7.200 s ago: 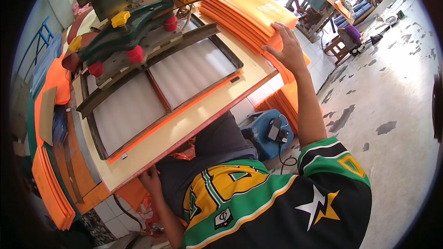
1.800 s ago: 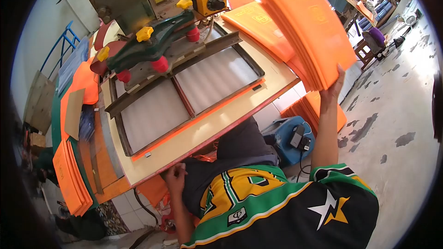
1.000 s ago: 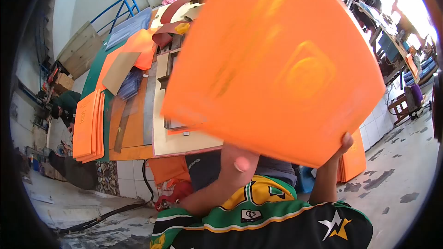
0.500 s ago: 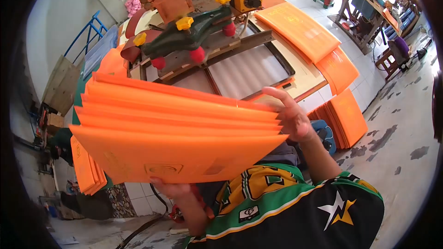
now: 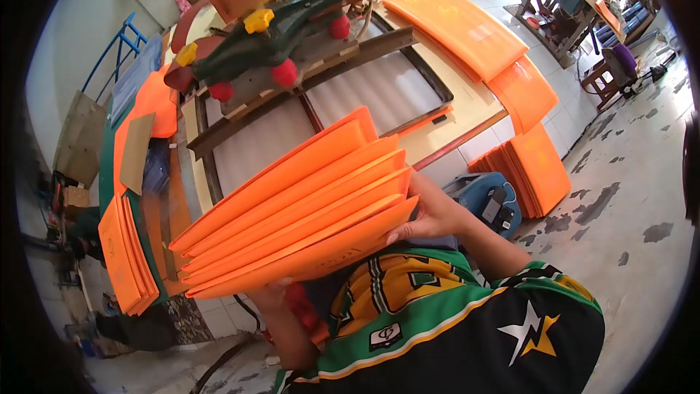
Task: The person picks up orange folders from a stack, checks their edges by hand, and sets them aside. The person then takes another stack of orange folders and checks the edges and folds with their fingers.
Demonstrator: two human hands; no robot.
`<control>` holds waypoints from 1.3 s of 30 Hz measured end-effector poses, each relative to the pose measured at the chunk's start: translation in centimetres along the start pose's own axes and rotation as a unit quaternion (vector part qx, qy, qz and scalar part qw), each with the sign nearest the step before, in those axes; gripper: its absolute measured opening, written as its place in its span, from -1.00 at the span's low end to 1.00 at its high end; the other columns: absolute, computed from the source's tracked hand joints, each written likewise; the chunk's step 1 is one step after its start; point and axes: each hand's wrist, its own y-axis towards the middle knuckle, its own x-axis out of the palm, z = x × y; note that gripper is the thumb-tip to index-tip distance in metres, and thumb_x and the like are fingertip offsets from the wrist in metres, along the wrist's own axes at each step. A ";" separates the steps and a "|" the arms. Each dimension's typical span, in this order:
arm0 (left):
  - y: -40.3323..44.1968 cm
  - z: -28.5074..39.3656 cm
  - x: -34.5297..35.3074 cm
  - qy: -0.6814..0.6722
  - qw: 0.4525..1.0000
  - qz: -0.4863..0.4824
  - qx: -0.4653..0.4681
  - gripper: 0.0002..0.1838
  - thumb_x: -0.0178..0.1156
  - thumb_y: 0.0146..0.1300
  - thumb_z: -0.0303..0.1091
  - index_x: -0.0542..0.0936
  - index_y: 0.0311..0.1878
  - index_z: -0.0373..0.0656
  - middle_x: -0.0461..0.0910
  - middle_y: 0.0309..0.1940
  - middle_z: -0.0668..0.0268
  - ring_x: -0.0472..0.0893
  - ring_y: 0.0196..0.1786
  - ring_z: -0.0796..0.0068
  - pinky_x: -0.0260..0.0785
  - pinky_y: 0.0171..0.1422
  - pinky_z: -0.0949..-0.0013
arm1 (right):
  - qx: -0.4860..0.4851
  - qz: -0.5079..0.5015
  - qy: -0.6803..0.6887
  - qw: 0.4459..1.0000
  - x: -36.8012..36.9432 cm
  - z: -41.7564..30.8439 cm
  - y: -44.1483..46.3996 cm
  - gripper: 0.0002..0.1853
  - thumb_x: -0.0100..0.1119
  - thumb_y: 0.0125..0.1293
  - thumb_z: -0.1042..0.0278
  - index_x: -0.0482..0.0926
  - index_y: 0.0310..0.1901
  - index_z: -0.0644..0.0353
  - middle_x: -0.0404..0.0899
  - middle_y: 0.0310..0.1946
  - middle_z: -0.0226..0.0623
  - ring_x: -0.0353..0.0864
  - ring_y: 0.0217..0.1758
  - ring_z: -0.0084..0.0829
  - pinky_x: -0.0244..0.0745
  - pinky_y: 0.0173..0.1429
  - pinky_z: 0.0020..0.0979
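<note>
A fanned stack of several orange plastic folders (image 5: 292, 215) is held in front of my body, seen mostly along its layered edges. At its right end my right hand (image 5: 429, 210) grips the folders, with the thumb on the near face. My left hand (image 5: 271, 290) supports the stack from below at the near edge; most of its fingers are hidden behind the orange sheets. Just beyond the stack lies a machine bed with a dark metal frame (image 5: 442, 89) around pale panels.
A green press head (image 5: 270, 40) with yellow knobs hangs over the bed. Orange folders (image 5: 467, 25) lie on the table's right side. Other folder stacks hang at the lower right (image 5: 536, 175) and left edge (image 5: 124, 255). A blue device (image 5: 485, 201) sits right of my arm.
The folder stack has swung from a broad front-on view to a tilted one, its right end higher. My right hand has moved left and its fingers have closed on the stack.
</note>
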 end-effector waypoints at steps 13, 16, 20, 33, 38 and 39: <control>-6.3 -3.1 -6.1 0.281 0.951 -0.098 -0.084 0.01 0.57 0.02 0.00 0.27 0.46 -0.19 0.38 0.37 0.06 0.45 0.35 0.16 0.34 0.44 0.06 | 0.043 -0.053 -0.021 0.997 -1.1 1.9 -2.4 0.16 0.69 -0.09 0.07 0.13 0.45 0.30 0.33 0.31 -0.22 0.34 0.39 -0.35 0.20 0.44 -0.30; -1.6 1.1 1.3 0.155 0.982 -0.072 -0.083 0.11 0.54 -0.02 0.19 0.22 0.49 -0.16 0.31 0.43 -0.03 0.36 0.44 0.14 0.19 0.52 0.06 | 0.044 -0.018 0.124 0.991 -0.5 1.1 -2.6 0.28 0.75 -0.19 0.02 0.05 0.47 0.28 0.17 0.39 -0.25 0.26 0.43 -0.38 0.20 0.47 -0.30; 1.5 4.8 5.1 0.058 0.996 -0.069 0.015 0.29 0.43 0.04 0.30 -0.12 0.60 -0.14 0.09 0.52 -0.16 0.18 0.55 -0.05 0.05 0.59 0.01 | -0.039 -0.033 0.201 0.978 -0.3 2.4 -1.9 0.28 0.72 -0.19 -0.06 0.06 0.47 0.24 0.19 0.38 -0.25 0.18 0.48 -0.37 0.13 0.50 -0.28; 1.9 4.2 3.3 -0.130 0.982 0.117 -0.075 -0.23 -0.15 0.54 0.11 -0.15 0.64 0.04 -0.07 0.59 -0.11 -0.02 0.64 0.05 -0.09 0.64 0.00 | -0.061 -0.071 0.232 0.968 2.2 3.3 -2.3 0.45 0.44 -0.04 -0.46 -0.30 0.58 0.24 -0.27 0.62 -0.01 -0.14 0.66 -0.21 -0.14 0.62 -0.20; 1.8 3.6 3.0 -0.127 0.989 0.060 -0.052 -0.24 -0.19 0.56 0.09 -0.20 0.64 0.07 -0.11 0.61 -0.08 -0.06 0.65 0.06 -0.12 0.65 0.02 | -0.042 -0.042 0.206 0.977 2.6 2.8 -1.7 0.35 0.57 0.06 0.03 -0.34 0.59 0.22 -0.23 0.62 0.04 -0.14 0.67 -0.16 -0.14 0.62 -0.18; 1.8 3.5 2.9 -0.125 0.991 0.026 -0.038 -0.25 -0.21 0.56 0.09 -0.22 0.64 0.08 -0.13 0.61 -0.07 -0.07 0.65 0.07 -0.12 0.66 0.02 | -0.044 -0.042 0.206 0.977 2.8 3.2 -1.7 0.35 0.57 0.06 0.03 -0.34 0.59 0.22 -0.23 0.62 0.04 -0.14 0.67 -0.16 -0.14 0.62 -0.18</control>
